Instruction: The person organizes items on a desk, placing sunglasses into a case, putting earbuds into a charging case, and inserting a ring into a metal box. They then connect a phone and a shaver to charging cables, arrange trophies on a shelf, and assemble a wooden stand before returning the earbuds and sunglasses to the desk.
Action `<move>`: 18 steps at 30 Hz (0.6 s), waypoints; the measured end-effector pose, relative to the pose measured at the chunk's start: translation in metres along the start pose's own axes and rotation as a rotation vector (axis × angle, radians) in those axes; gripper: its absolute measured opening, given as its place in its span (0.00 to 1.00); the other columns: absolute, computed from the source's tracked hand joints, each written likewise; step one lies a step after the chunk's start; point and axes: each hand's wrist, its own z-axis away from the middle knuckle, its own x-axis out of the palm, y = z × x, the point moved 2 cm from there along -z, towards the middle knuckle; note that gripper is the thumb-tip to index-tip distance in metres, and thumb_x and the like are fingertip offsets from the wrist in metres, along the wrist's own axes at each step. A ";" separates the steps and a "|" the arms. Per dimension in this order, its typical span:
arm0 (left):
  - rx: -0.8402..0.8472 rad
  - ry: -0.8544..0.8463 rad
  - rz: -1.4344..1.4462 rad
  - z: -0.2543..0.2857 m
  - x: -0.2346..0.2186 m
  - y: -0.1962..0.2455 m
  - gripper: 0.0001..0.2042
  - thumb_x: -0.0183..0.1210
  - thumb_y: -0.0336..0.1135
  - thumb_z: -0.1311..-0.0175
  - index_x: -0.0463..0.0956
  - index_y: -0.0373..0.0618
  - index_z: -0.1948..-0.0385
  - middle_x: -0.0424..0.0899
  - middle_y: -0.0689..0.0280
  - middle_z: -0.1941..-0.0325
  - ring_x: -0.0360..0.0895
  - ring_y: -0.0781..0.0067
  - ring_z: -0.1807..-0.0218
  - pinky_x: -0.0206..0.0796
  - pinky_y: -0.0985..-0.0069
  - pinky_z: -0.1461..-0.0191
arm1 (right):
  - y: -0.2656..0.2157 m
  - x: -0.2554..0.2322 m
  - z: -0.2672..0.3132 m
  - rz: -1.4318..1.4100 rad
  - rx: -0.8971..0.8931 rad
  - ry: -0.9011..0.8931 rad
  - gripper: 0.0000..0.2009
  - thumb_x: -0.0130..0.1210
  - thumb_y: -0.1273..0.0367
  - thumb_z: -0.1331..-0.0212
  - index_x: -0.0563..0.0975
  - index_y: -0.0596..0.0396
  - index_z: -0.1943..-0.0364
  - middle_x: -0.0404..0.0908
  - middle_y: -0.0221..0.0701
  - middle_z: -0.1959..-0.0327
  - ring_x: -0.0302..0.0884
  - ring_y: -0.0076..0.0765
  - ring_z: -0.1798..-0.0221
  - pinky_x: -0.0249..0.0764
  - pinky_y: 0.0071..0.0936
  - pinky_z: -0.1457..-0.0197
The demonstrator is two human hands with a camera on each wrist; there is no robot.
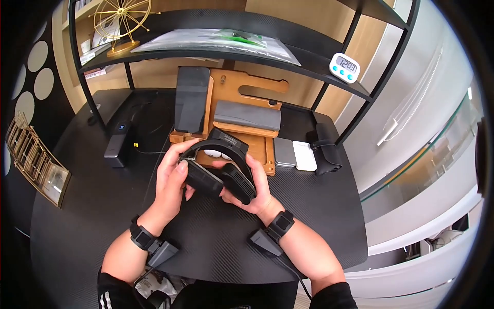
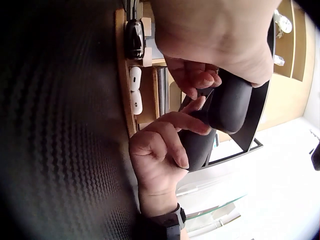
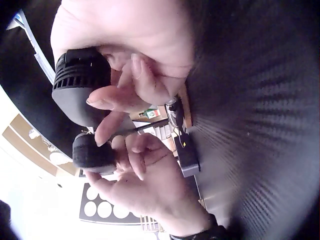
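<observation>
Both hands hold a black curved device with two thick ends joined by a band (image 1: 238,154), raised over the desk. My left hand (image 1: 171,177) grips the left end (image 1: 203,178), thumb on top. My right hand (image 1: 261,188) grips the vented right end (image 1: 238,184) from the side. In the left wrist view the right hand (image 2: 160,155) has its fingers bent against the dark device (image 2: 232,102). The right wrist view shows the vented end (image 3: 82,85) against the right palm and the left hand (image 3: 155,185) around the other end (image 3: 92,152).
Behind the hands stands a wooden organizer (image 1: 224,85) with a phone (image 1: 192,98) and a grey case (image 1: 247,115). To its right lie a white box (image 1: 305,156) and a black case (image 1: 327,154). A dark grey device (image 1: 118,147) stands left. A shelf (image 1: 206,56) spans the back.
</observation>
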 end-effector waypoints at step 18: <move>-0.070 0.096 0.147 -0.004 -0.005 -0.015 0.21 0.43 0.42 0.38 0.69 0.34 0.51 0.55 0.77 0.87 0.53 0.85 0.84 0.47 0.83 0.78 | -0.005 0.012 0.007 0.556 -0.127 -0.013 0.27 0.42 0.53 0.40 0.70 0.60 0.44 0.80 0.37 0.77 0.72 0.22 0.83 0.66 0.15 0.81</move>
